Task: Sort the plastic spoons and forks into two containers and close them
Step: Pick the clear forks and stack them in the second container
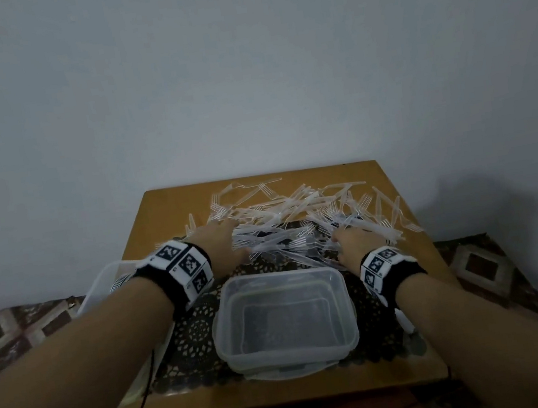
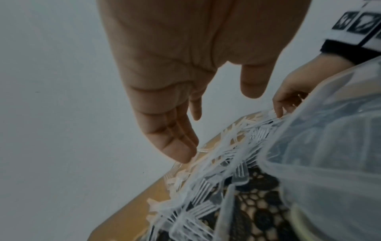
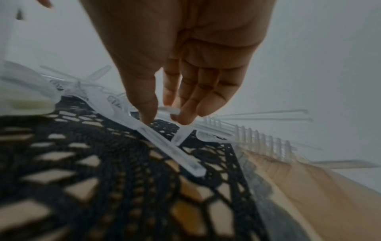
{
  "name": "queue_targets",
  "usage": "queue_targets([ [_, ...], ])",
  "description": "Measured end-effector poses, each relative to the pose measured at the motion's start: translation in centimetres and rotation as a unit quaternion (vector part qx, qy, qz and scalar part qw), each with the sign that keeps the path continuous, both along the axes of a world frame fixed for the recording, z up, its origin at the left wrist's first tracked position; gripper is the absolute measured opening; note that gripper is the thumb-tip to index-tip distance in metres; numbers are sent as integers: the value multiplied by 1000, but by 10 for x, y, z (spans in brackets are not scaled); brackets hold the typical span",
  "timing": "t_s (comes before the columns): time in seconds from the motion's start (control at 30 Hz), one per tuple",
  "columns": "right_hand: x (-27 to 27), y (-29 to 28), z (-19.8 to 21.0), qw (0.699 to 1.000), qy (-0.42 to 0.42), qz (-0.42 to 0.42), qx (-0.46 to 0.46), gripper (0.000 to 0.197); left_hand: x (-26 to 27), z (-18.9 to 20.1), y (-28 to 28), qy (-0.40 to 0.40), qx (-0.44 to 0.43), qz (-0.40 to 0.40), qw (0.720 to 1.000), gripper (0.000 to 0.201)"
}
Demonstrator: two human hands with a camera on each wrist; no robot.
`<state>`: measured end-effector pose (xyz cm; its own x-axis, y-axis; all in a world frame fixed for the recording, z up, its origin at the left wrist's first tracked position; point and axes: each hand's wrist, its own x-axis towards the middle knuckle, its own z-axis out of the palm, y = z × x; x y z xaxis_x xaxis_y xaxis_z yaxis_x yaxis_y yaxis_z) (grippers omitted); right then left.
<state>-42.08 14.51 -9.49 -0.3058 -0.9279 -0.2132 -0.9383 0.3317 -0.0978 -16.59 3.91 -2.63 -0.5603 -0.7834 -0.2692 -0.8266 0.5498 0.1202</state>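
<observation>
You have a wooden table (image 1: 418, 367) against a plain grey wall (image 1: 241, 69), a black lace mat (image 1: 194, 349) spread on it, and patterned fabric (image 1: 15, 329) either side below.

The person is wearing a black wristband (image 1: 181, 278) on the left wrist and another black wristband (image 1: 390, 268) on the right, each carrying white square tiles printed with black block-pattern markers. Both forearms are showing bare, with no sleeves.

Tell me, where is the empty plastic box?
In the head view the empty plastic box sits centre front on the black lace mat, between both forearms, just nearer than the cutlery pile.
</observation>
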Motion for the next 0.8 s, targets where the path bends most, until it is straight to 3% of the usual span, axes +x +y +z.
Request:
queue_targets([
  [0.3, -35, 21, 54, 997, 25, 61, -43, 26, -69, 6, -91, -29, -22, -34, 999, 48],
  [0.43, -60, 12, 79, 995, -23, 40, -94, 12, -86, 1, -126, -50, -32, -10, 998, 48],
  [0.57, -79, -20, 75, 982, -121, 12, -146, 7, -96, -8, -155, -104, -67, 1, 992, 41],
  [0.7, -106, -72, 66, 991, -100, -2, -88, 16, -108, -26, -184, -140, -62, -10, 988, 34],
  [0.8, -124, -109, 57, 998, -50, -4, -27, 30, -120, -43, -205, -116, -51, -18, 992, 46],
])
